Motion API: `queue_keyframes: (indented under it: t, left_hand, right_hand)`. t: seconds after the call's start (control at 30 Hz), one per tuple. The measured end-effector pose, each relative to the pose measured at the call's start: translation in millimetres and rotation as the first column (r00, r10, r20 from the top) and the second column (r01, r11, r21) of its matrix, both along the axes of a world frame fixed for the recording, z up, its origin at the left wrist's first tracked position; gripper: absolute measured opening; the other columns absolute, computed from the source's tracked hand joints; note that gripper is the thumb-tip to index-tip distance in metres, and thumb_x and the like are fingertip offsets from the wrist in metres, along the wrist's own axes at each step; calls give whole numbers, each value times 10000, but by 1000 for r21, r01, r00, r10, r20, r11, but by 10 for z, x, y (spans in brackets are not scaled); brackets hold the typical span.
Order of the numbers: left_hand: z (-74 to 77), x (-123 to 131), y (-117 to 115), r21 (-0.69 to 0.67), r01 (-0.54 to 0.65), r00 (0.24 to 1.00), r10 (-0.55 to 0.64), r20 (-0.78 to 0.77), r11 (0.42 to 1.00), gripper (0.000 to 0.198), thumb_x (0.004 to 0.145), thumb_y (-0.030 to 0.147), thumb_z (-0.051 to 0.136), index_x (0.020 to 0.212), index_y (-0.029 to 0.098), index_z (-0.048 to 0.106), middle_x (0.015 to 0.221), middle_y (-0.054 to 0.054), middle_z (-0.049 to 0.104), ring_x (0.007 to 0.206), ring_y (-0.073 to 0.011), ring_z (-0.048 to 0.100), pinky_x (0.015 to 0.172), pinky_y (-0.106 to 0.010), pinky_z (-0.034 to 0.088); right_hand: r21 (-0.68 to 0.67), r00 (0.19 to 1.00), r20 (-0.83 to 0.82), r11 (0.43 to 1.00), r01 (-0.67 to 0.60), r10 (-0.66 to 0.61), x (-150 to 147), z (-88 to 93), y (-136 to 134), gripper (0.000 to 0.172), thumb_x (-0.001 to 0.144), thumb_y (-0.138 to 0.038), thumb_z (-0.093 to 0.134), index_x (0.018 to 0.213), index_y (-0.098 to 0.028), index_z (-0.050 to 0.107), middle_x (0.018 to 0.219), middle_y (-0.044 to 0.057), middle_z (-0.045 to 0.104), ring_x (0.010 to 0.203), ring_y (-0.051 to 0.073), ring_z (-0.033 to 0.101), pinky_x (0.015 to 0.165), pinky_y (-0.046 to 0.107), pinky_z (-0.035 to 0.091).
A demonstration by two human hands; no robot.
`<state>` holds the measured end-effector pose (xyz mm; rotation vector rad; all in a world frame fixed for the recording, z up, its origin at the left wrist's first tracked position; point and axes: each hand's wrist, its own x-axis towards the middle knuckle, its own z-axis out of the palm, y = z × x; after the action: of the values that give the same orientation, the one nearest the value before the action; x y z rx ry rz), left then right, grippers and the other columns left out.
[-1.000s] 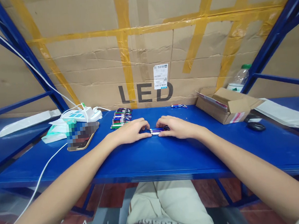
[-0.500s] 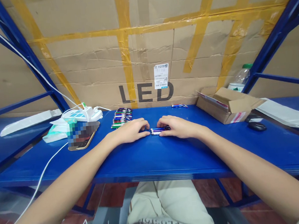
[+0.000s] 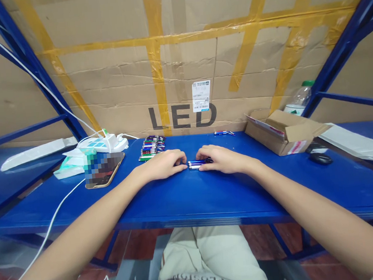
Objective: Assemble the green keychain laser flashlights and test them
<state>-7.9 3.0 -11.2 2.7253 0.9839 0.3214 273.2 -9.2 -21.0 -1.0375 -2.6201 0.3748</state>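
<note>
A few small shiny metal tubes (image 3: 194, 164), blue and silver like keychain flashlights, lie side by side on the blue table (image 3: 192, 196) in front of me. My right hand (image 3: 223, 158) is closed around their right ends, thumb on the near side and curled fingers on the far side; a dark end piece shows under it. At their left ends rests my left hand (image 3: 165, 164), fingers curved and thumb apart, with nothing visible between them. Whether its fingertips touch the tubes I cannot tell. Beyond my left hand lies a row of similar tubes (image 3: 152, 147) in several colours.
One or two more tubes (image 3: 223, 133) lie at the back edge. An open cardboard box (image 3: 271, 134), a bottle (image 3: 301, 96) and a black mouse (image 3: 320, 158) are on the right. Left are a phone (image 3: 118, 168), a tissue pack (image 3: 70, 164) and a white power strip (image 3: 99, 143).
</note>
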Motion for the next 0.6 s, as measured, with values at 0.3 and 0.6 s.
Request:
queue_keyframes:
  t: [0.3,0.6]
  left_hand:
    - [4,0,-1,-3,-2,1000,2,-3,1000,215,1034,405,656,1102,206,698,1008,-51,731,852,-220,669,745,-325,447]
    - [-8,1,3,0,-8,1000,8,-5,1000,222,1037,414,651,1098,205,693,1029,-56,725,868,-222,666,746,-325,449]
  right_hand:
    - [3,1000,-5,1000,0,0,15,-9,10,235,1010,-403,738,1139,-214,685,1172,112,721,1089,303,648,963,430,510]
    - [16,1000,-9,1000,-7,7,16,-10,9,235,1015,-415,735,1133,-217,688,1165,110,727,1079,299,650,955,428,515]
